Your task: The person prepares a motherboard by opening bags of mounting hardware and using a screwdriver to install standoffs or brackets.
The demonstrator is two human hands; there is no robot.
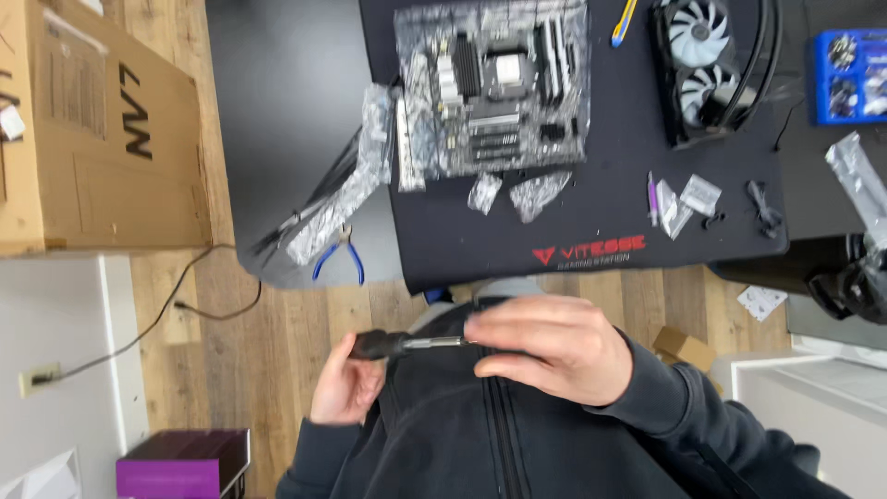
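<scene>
I hold a screwdriver (399, 345) with a black handle and a short metal shaft level in front of my chest, over my black zip jacket. My left hand (346, 388) cups the handle end from below. My right hand (545, 346) closes its fingers on the shaft's far end, so the tip is hidden. Both hands hover below the near edge of the black desk mat (610, 212).
On the mat lies a motherboard in a clear anti-static bag (494, 88), with small plastic bags (538, 192) and a two-fan cooler (707, 65). Blue-handled pliers (340, 254) lie at the desk's left corner. A cardboard box (102, 129) stands at the left, a purple box (183, 460) on the floor.
</scene>
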